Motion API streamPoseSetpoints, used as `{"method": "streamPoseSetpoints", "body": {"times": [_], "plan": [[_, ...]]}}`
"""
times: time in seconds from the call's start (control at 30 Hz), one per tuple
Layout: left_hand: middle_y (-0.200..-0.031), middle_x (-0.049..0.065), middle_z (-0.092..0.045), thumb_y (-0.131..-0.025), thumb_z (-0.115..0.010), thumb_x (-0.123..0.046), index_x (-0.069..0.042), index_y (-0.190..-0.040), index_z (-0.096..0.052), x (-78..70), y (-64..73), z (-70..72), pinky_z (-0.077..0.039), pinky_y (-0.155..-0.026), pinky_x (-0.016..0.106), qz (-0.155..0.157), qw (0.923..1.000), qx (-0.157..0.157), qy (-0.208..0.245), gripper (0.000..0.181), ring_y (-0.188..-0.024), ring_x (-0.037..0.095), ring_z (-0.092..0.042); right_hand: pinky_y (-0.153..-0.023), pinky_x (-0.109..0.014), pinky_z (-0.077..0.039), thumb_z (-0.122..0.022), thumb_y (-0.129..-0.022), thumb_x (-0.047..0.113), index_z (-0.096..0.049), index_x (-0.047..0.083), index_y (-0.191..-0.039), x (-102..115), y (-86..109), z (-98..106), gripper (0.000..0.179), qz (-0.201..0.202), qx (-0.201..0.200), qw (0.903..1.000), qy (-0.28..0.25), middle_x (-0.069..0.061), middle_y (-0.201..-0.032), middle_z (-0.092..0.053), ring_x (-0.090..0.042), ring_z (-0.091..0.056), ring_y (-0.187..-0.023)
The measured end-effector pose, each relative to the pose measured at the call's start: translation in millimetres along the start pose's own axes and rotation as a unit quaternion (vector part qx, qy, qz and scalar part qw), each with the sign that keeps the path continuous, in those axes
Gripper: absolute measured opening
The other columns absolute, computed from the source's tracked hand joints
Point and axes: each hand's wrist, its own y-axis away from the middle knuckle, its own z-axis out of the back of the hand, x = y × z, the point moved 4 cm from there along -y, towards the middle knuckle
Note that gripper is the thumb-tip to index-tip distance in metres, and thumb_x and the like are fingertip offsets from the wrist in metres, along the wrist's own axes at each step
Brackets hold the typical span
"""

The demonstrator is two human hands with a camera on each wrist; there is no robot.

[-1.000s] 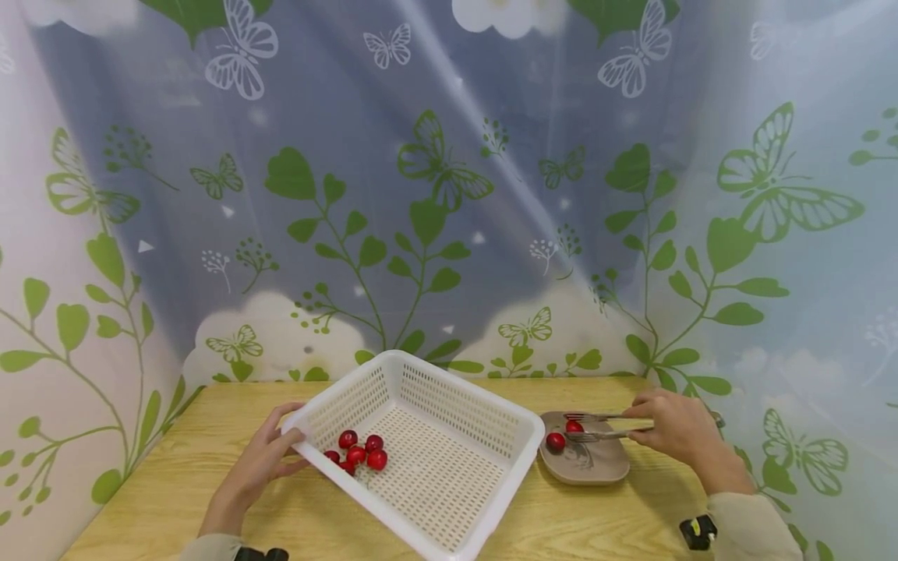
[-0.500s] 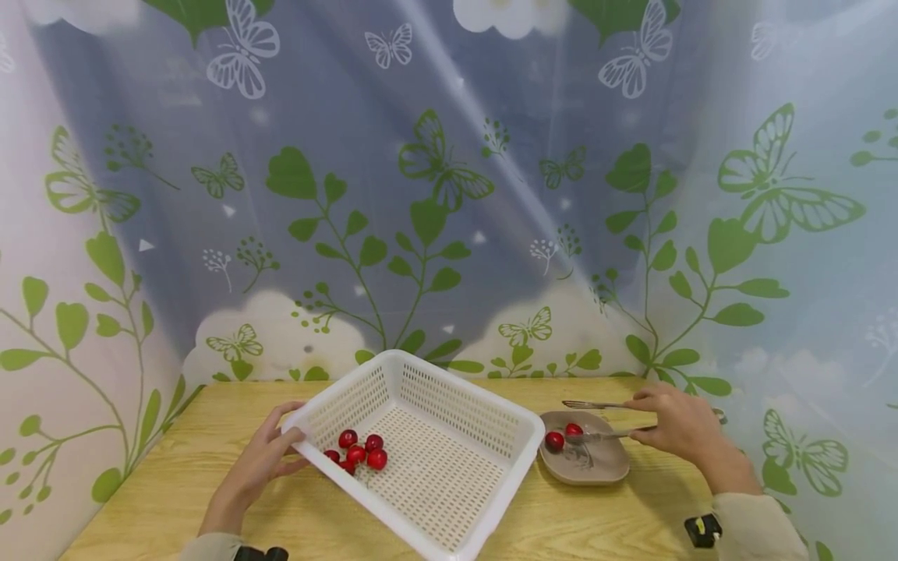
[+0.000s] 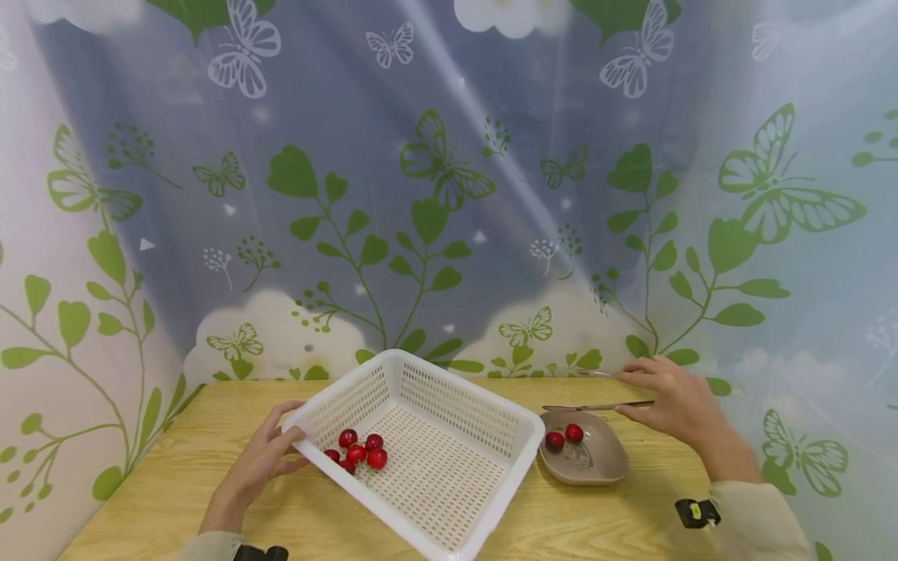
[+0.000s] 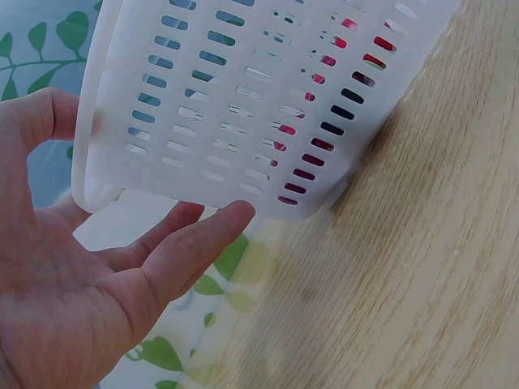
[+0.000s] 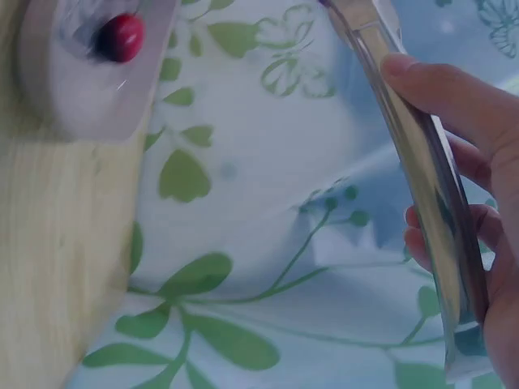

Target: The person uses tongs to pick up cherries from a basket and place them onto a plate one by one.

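My left hand (image 3: 256, 460) grips the left corner of a white perforated plastic basket (image 3: 442, 467); in the left wrist view its fingers (image 4: 195, 247) reach round the rim and against the wall. Inside the basket several red cherries (image 3: 356, 453) cluster at the left. On the right, my right hand (image 3: 677, 401) holds metal tongs (image 5: 422, 154), raised beyond the far side of a small brownish plate (image 3: 599, 463), their arms spread and nothing between the tips. Two cherries (image 3: 574, 432) lie on that plate; one cherry (image 5: 122, 37) shows in the right wrist view.
Everything stands on a light wood table (image 3: 281, 530). The plate sits close against the basket's right corner. A curtain (image 3: 449, 257) printed with leaves and butterflies hangs right behind the table and along both sides.
The tongs have opened and lifted from the two cherries, moving up and away to the plate's far side with my right hand. Left hand and basket stay put.
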Motion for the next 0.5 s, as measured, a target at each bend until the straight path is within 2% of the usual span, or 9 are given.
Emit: {"method": "streamPoseSetpoints", "body": {"times": [0.1,0.23,0.33,0.47,0.5], "plan": [[-0.147,0.034,-0.046,-0.103,-0.047,-0.013,-0.014,-0.157,-0.029,0.0,0.5,0.1,-0.061,-0.097,0.049,0.0,1.0,-0.001,-0.001,0.056,-0.108,0.025,-0.069,-0.051,-0.032,-0.052,-0.097,-0.056,0.021,-0.081,0.01,-0.108,7.2,-10.5,1.9,0.056,0.009,-0.009,0.9997,-0.021,-0.007,-0.101,-0.075,-0.024,-0.065,-0.083],[-0.147,0.034,-0.045,-0.103,-0.047,-0.013,-0.013,-0.156,-0.029,0.3,0.2,0.0,-0.061,-0.097,0.05,0.001,1.0,-0.001,0.001,0.056,-0.109,0.026,-0.069,-0.063,-0.042,-0.06,-0.096,-0.059,0.023,-0.081,0.011,-0.11,16.7,-23.3,1.7,0.055,0.014,-0.012,0.9994,-0.031,-0.007,-0.103,-0.075,-0.028,-0.069,-0.089],[-0.147,0.034,-0.045,-0.103,-0.047,-0.012,-0.013,-0.156,-0.029,0.7,-0.3,-0.1,-0.061,-0.097,0.05,0.001,1.0,-0.001,0.001,0.056,-0.109,0.026,-0.068,-0.066,-0.044,-0.061,-0.093,-0.071,0.036,-0.081,0.012,-0.111,22.3,-31.8,-0.6,0.048,0.023,-0.017,0.9989,-0.038,-0.008,-0.104,-0.076,-0.029,-0.07,-0.092],[-0.147,0.034,-0.045,-0.102,-0.047,-0.012,-0.013,-0.157,-0.029,0.7,-0.3,0.0,-0.061,-0.097,0.05,0.001,1.0,-0.001,-0.001,0.057,-0.109,0.026,-0.068,-0.057,-0.037,-0.057,-0.068,-0.092,0.059,-0.081,0.011,-0.11,30.6,-44.4,-4.4,0.053,0.044,-0.036,0.9964,-0.063,-0.009,-0.104,-0.076,-0.027,-0.069,-0.089],[-0.147,0.034,-0.045,-0.102,-0.047,-0.012,-0.013,-0.157,-0.029,0.7,-0.3,0.1,-0.061,-0.097,0.05,0.0,1.0,-0.001,-0.002,0.057,-0.109,0.026,-0.068,-0.056,-0.036,-0.057,-0.072,-0.09,0.057,-0.081,0.011,-0.109,33.0,-47.8,-5.4,0.052,0.047,-0.039,0.9958,-0.068,-0.009,-0.104,-0.076,-0.026,-0.069,-0.089]]}}
